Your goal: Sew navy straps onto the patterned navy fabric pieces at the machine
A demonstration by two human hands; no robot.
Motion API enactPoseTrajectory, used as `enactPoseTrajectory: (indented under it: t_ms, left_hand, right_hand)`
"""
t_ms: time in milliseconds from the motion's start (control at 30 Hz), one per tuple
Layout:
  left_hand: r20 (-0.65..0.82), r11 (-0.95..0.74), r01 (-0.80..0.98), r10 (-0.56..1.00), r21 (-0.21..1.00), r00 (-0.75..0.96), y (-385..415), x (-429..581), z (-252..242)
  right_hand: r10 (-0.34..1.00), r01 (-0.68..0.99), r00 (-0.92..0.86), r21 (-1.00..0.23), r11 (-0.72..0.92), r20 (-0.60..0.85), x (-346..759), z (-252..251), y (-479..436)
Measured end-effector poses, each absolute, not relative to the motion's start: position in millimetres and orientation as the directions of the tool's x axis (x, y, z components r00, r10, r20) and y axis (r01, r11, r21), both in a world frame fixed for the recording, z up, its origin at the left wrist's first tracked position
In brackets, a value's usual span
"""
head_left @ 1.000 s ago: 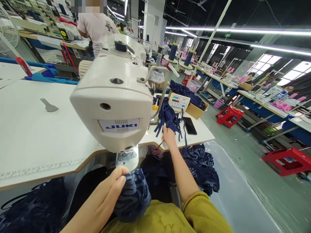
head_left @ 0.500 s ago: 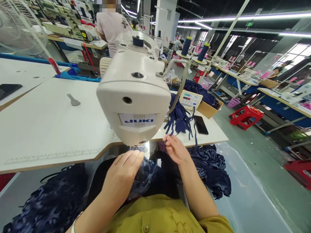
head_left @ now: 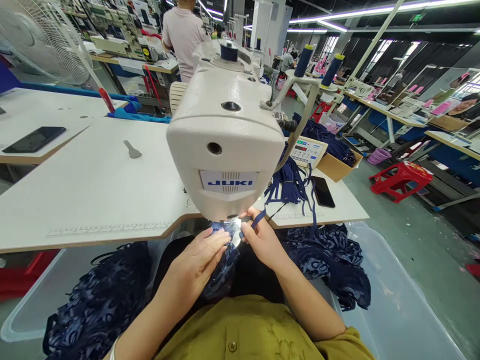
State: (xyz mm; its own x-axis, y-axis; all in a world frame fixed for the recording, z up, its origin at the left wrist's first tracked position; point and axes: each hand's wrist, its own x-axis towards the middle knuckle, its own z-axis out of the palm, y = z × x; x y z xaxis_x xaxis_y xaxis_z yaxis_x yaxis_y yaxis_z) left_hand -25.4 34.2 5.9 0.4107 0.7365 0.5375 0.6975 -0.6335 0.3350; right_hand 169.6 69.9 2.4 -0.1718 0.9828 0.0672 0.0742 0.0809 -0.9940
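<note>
The white sewing machine head [head_left: 227, 150] stands straight in front of me, its lamp lighting the spot below. Navy patterned fabric [head_left: 225, 262] hangs from the machine's front toward my lap. My left hand [head_left: 204, 255] grips this fabric near the lit spot, fingers pressed together on it. On the other side, my right hand [head_left: 264, 242] pinches a narrow navy strap [head_left: 258, 218] close to the needle area. The needle and presser foot are hidden behind the machine head. A bundle of navy straps [head_left: 290, 185] lies on the table to the right.
A control panel [head_left: 307, 151], a phone [head_left: 323, 192] and a cardboard box [head_left: 335, 166] are on the right. A metal tool [head_left: 132, 150] and another phone [head_left: 35, 139] lie left. Patterned garments [head_left: 101, 295] fill a clear bin [head_left: 26, 320]. A person [head_left: 183, 37] stands behind the machine.
My right hand has moved left and in toward the needle area with the strap. My left hand stays on the fabric, slightly turned. The view has shifted a little to the left.
</note>
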Motion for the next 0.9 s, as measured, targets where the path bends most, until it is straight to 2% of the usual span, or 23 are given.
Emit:
enactPoseTrajectory:
  t_ms: [100, 200, 267, 367, 467, 533, 767, 900]
  left_hand:
    - [0.492, -0.651, 0.64, 0.747, 0.408, 0.447, 40.5, -33.6, -2.3]
    - [0.519, -0.765, 0.573, 0.632, 0.295, 0.576, 45.7, -32.6, -0.2]
    - [0.517, -0.791, 0.57, 0.591, 0.221, 0.62, 47.0, -29.3, 5.6]
    - [0.508, -0.761, 0.619, 0.617, 0.193, 0.601, 46.3, -24.9, 13.1]
    - [0.507, -0.761, 0.615, 0.621, 0.207, 0.598, 46.0, -24.8, 12.8]
    - [0.512, -0.767, 0.6, 0.618, 0.227, 0.596, 46.6, -27.0, 9.3]
    - [0.531, -0.693, 0.591, 0.71, 0.413, 0.462, 44.0, -33.7, 2.1]
    - [0.567, -0.719, 0.555, 0.685, 0.419, 0.458, 44.5, -34.4, 3.1]
  right_hand:
    - [0.982, 0.17, -0.138, -0.974, 0.149, 0.126, 164.3, -0.8, 68.4]
    - [0.986, 0.11, -0.091, -0.983, 0.147, 0.137, 157.7, -5.5, 69.9]
    - [0.991, 0.028, -0.097, -0.995, 0.095, 0.092, 158.0, -6.9, 71.5]
    - [0.972, -0.058, -0.235, -0.998, -0.011, 0.003, 168.7, -5.8, 74.0]
    - [0.916, -0.121, -0.4, -0.99, -0.076, -0.021, 184.2, -3.3, 77.8]
    - [0.9, -0.143, -0.434, -0.984, -0.104, -0.032, 191.2, -1.4, 81.2]
    - [0.956, -0.046, -0.285, -0.995, -0.093, -0.077, 188.3, 7.2, 87.5]
    - [0.959, 0.096, -0.276, -0.994, -0.043, -0.069, 179.8, 12.1, 84.0]
